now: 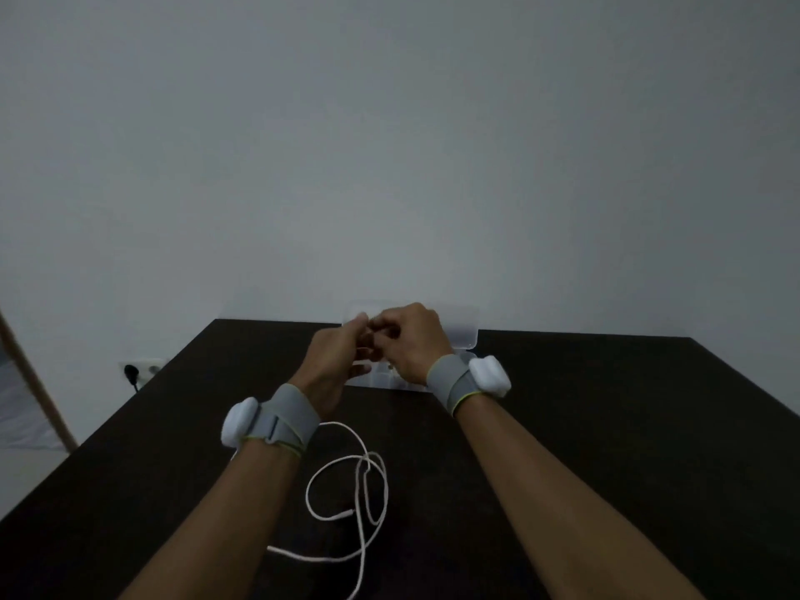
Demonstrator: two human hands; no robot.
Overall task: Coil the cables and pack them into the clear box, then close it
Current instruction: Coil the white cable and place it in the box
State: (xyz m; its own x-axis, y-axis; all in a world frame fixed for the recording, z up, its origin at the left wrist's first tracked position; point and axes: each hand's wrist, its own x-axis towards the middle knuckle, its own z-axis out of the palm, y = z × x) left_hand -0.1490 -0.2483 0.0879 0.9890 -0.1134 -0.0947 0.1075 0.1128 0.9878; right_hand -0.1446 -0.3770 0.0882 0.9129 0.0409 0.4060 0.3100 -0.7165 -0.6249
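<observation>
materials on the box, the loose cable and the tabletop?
Clear rectangular box: looks like transparent hard plastic; the wall shows through its lid. Loose white cable: probably matte rubbery or braided jacket; it lies in limp loops, no shine. Dark brown tabletop: seems matte wood laminate; grain too dim to confirm.

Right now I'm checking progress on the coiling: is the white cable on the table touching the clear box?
Apart. The head view shows bare dark table between the white cable and the clear box.

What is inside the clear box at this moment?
Cannot tell: both hands, left hand and right hand, cover most of the clear box. One white cable lies loose on the table, outside it.
</observation>
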